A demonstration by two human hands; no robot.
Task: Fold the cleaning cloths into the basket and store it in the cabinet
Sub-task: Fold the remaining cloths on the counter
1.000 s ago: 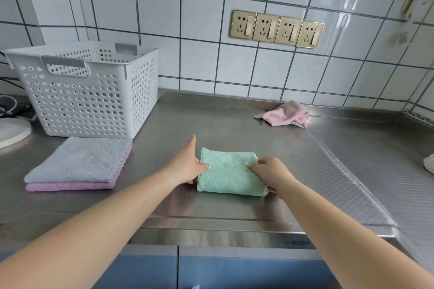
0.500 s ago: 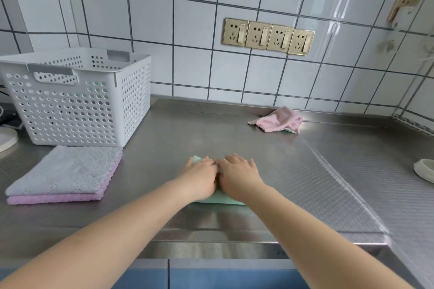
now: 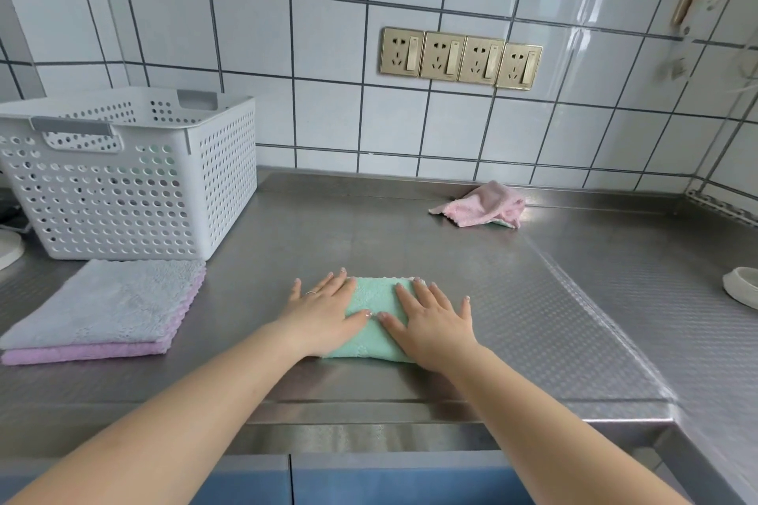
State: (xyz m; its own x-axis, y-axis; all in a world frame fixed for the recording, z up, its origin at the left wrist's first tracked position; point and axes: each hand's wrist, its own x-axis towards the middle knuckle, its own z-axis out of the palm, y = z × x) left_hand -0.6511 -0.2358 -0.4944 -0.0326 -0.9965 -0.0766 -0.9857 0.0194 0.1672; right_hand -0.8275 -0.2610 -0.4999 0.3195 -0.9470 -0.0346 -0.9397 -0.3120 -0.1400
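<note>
So left to right: one white basket [image 3: 135,176] at 10 o'clock, two folded cloths [image 3: 106,307] stacked before it, both hands (left hand [image 3: 324,312], right hand [image 3: 430,324]) pressing flat-fingered on one green cloth [image 3: 371,334] at center, one crumpled pink cloth [image 3: 482,205] at 1 o'clock.

A second ago the left hand [image 3: 324,314] stood edge-on at the 9 o'clock side of the folded green cloth [image 3: 375,322] and the right hand [image 3: 430,324] gripped its 3 o'clock end. Half a second ago both palms lay side by side on top, covering nearly all of it. Now the hands have slid apart, left toward 9 o'clock and right toward 3 o'clock, fingers [image 3: 426,291] spread flat and pointing to 12 o'clock, and a strip of green shows between them.
</note>
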